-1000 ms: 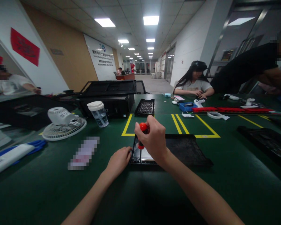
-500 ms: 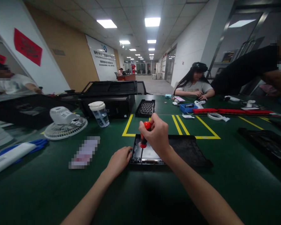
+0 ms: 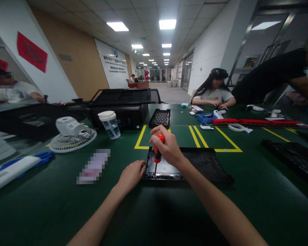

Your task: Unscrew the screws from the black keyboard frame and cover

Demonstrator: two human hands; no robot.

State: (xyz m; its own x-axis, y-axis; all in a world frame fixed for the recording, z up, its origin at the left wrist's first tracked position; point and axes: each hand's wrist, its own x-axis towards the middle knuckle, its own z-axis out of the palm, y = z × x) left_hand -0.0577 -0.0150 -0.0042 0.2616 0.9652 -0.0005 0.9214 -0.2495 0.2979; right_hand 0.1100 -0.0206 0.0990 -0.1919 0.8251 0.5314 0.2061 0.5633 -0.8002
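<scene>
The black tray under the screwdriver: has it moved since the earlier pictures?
No, not visibly. The black tray keeps its place against the yellow tape; both sit slightly farther right in the picture, so the view itself shifted.

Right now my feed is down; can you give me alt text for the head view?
The right hand holds a red-and-black screwdriver, shaft down, at the left end of a shallow black tray, with the left hand at its left edge. Farther left on the green table stand a lidded cup and a white fan.
</scene>
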